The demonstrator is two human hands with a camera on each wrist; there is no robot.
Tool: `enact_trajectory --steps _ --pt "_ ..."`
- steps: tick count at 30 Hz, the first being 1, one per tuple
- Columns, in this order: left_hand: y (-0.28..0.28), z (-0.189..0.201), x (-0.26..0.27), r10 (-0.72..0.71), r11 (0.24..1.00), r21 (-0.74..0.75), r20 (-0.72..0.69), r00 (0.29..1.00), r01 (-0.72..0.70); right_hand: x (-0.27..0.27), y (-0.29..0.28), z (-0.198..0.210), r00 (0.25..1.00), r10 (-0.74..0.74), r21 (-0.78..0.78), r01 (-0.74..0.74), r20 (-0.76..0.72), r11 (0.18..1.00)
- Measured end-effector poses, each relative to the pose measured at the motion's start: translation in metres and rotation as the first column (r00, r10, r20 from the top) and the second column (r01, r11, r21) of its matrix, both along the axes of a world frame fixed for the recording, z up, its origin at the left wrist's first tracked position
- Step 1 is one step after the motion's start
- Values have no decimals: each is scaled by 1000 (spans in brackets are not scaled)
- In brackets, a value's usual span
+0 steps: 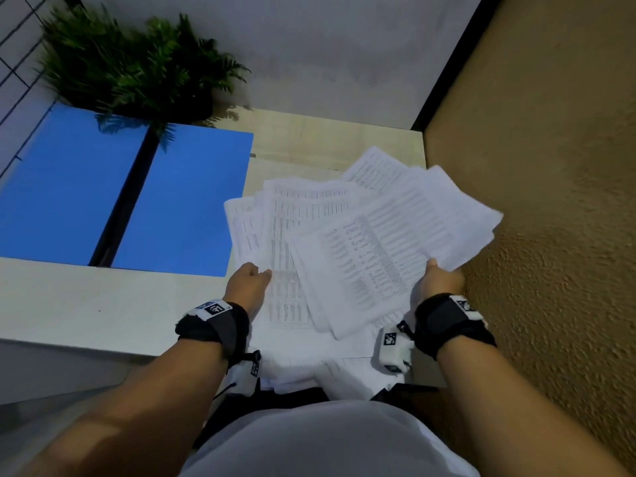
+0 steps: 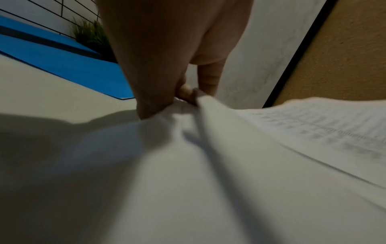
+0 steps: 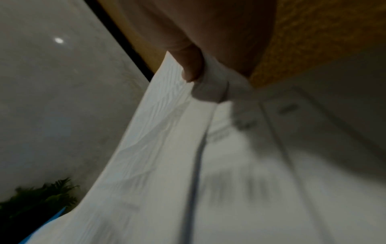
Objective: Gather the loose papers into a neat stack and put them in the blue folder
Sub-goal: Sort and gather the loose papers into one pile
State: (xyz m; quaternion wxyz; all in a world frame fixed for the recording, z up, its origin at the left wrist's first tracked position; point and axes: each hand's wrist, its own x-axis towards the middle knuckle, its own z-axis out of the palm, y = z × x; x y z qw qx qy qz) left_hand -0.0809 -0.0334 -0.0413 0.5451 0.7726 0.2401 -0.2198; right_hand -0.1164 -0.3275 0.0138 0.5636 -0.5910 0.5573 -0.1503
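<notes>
A fanned, uneven bundle of printed white papers (image 1: 351, 242) is held above the right part of the table. My left hand (image 1: 248, 283) grips its left edge, thumb on top, and the fingers (image 2: 188, 94) pinch the sheets (image 2: 208, 156) from beneath. At the bundle's right edge my right hand (image 1: 438, 275) holds on, its thumb (image 3: 189, 66) pressing the paper stack (image 3: 158, 132). The blue folder (image 1: 120, 197) lies open and flat on the left of the table, with a dark spine down its middle.
A green potted plant (image 1: 137, 67) stands behind the folder. The pale table (image 1: 103, 304) has its front edge near my body. A textured tan wall (image 1: 550, 201) runs close along the right side.
</notes>
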Motion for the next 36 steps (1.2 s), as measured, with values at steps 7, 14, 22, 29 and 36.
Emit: enact_trajectory --steps 7,14,22,29,36 --pt "9 -10 -11 -83 993 -84 -49 995 78 26 -21 22 667 617 -27 -688 -416 725" --pt "11 0 -19 -214 975 -50 15 977 215 27 23 7 427 811 199 -823 -400 532" --pt "7 -3 -21 -188 979 -57 139 972 198 31 12 -2 802 539 -21 -562 -256 827" --pt "7 -5 -11 -91 975 -193 110 990 111 31 34 -17 828 547 89 -540 -124 837" --pt "10 -6 -8 -178 980 -91 -8 984 176 32 21 -21 913 407 -19 -407 -31 913"
